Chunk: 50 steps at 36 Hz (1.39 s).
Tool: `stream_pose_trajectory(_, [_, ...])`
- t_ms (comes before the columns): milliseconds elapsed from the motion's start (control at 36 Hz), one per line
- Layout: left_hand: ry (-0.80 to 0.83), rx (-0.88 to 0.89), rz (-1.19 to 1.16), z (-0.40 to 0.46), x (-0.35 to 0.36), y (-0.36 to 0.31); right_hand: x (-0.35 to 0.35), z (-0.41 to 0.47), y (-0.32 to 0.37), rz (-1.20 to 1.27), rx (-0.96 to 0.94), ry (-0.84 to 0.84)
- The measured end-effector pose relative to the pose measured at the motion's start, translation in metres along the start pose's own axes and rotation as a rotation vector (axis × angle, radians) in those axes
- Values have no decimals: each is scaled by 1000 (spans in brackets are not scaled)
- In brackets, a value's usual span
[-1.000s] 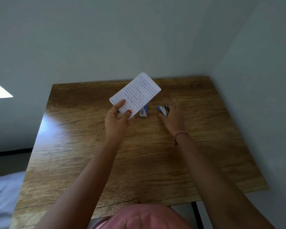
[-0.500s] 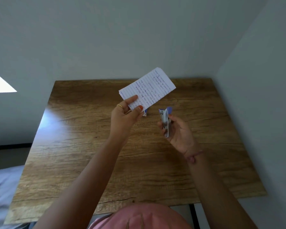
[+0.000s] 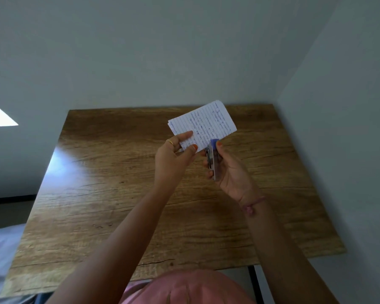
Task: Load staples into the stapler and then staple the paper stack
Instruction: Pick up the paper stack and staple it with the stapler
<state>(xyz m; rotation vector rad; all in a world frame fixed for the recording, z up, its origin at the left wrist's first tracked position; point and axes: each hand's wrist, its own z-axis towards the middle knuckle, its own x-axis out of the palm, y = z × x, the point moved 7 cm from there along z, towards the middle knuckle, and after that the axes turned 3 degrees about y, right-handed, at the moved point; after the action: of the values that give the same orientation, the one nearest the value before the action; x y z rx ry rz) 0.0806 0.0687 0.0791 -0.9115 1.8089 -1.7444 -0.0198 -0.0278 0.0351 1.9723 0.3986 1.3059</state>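
Observation:
My left hand [image 3: 172,155] pinches the near corner of a small stack of lined, handwritten paper [image 3: 204,125], held tilted above the wooden table [image 3: 119,194]. My right hand [image 3: 230,172] grips a small blue and silver stapler [image 3: 213,160] upright, its blue tip touching the lower edge of the paper beside my left thumb. The staple box seen earlier is hidden behind my hands.
The table stands in a corner, with a wall behind it and another close along its right edge. A black table leg [image 3: 253,281] shows at the near right. A pale bed or cloth [image 3: 0,249] lies at the lower left.
My right hand picked the stapler up off the table and brought it to the paper's lower edge. My left hand moved the paper stack to the right and higher.

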Motion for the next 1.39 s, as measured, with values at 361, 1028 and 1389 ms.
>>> stream_pose_trajectory(361, [58,-9,32,-6,9,1,7,-8,8,-128,41,-60])
stream_pose_trajectory(1028, [149,-103,-113,-17,27,17,16,-20,6,-161,38,-192])
stream_pose_trajectory(1389, [104,-150,-118,-21,21,21,17,-24,-1,-185,20,-250])
